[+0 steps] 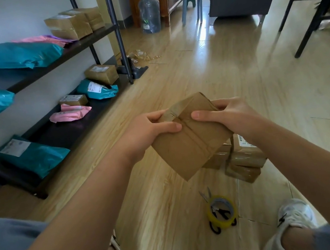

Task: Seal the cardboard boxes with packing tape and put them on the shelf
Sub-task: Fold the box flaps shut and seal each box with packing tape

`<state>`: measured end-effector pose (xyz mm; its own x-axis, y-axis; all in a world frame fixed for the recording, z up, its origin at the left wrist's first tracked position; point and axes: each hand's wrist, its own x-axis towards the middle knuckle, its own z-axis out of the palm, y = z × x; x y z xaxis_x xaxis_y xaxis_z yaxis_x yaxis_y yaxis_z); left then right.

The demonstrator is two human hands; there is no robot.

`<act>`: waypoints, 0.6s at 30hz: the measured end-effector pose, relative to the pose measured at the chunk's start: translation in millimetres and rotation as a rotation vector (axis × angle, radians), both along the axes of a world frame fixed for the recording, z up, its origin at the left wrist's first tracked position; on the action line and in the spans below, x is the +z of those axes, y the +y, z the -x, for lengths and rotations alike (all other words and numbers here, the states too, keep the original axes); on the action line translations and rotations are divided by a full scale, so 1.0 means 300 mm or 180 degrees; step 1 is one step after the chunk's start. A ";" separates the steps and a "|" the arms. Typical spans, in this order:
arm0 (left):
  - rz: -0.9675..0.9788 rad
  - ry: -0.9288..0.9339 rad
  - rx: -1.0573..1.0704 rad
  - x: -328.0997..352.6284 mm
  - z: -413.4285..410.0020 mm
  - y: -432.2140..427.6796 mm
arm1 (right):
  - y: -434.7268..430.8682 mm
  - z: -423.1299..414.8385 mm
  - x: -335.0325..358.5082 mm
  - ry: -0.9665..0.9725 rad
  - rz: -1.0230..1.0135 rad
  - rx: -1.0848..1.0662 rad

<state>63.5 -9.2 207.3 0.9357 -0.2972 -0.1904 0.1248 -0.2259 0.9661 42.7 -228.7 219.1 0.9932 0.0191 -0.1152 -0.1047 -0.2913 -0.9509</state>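
Both bare forearms reach forward, converging mid-view. Left hand (150, 131) grips box (191, 144) at left edge, thumb flat on top, fingers curled over far side. Right hand (230, 119) grips right edge, thumb on top; fingertips mostly hidden, probably curled behind.

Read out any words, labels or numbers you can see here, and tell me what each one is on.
No text reads for certain.
Label on the stacked box: barcode and digits, too blurred.
Label on the near teal mailer: too blurred.
Label on the far teal mailer: too small.
Labels on the lower-shelf box and the smaller box: too small.
Label on the water bottle: blurred.
On the held cardboard box: no print visible.
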 end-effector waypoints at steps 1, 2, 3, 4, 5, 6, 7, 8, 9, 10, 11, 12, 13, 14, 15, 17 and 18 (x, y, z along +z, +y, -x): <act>0.0005 0.0000 0.0012 -0.002 -0.002 0.000 | 0.000 0.001 0.000 -0.0018 0.0002 0.0001; 0.0015 -0.0002 0.0035 -0.004 -0.003 0.000 | -0.001 0.000 -0.001 -0.0031 0.0000 0.0004; 0.0026 -0.0005 0.0058 -0.003 -0.002 0.001 | -0.002 0.000 -0.002 -0.0035 0.0003 0.0014; 0.0036 -0.0010 0.0070 -0.002 -0.001 0.001 | -0.003 -0.001 -0.003 -0.0038 0.0009 0.0039; 0.0011 -0.0021 0.0068 0.000 0.000 0.001 | -0.004 0.000 -0.002 -0.0037 0.0007 0.0055; -0.0043 -0.0039 0.0046 0.002 0.002 -0.002 | -0.007 0.000 -0.002 -0.0031 -0.0002 0.0052; -0.0111 -0.0058 0.0014 0.005 0.005 -0.006 | -0.011 0.001 -0.001 -0.0031 -0.0020 0.0048; -0.0144 -0.0064 -0.0006 0.007 0.008 -0.009 | -0.015 -0.001 -0.004 -0.0030 -0.0047 0.0041; -0.0121 -0.0054 0.0014 0.008 0.009 -0.011 | -0.016 -0.001 -0.003 -0.0025 -0.0091 0.0022; -0.0036 -0.0040 0.0056 0.008 0.010 -0.011 | -0.017 -0.002 -0.003 -0.0035 -0.0134 -0.0002; 0.0069 -0.0035 0.0102 0.007 0.010 -0.009 | -0.017 -0.003 -0.005 -0.0054 -0.0177 -0.0053; 0.0153 -0.0045 0.0143 0.005 0.010 -0.007 | -0.019 -0.006 -0.010 -0.0086 -0.0219 -0.0101; 0.0211 -0.0059 0.0172 0.002 0.012 -0.006 | -0.019 -0.007 -0.014 -0.0100 -0.0255 -0.0164; 0.0268 -0.0068 0.0185 -0.002 0.013 -0.006 | -0.018 -0.008 -0.018 -0.0085 -0.0267 -0.0208; 0.0337 -0.0065 0.0188 -0.006 0.016 -0.006 | -0.017 -0.005 -0.020 -0.0036 -0.0257 -0.0203; 0.0472 -0.0036 0.0186 -0.005 0.020 -0.008 | -0.021 -0.006 -0.030 0.0072 -0.0182 -0.0106; 0.0504 -0.0010 0.0167 -0.003 0.022 -0.006 | -0.022 -0.005 -0.031 0.0091 -0.0184 -0.0033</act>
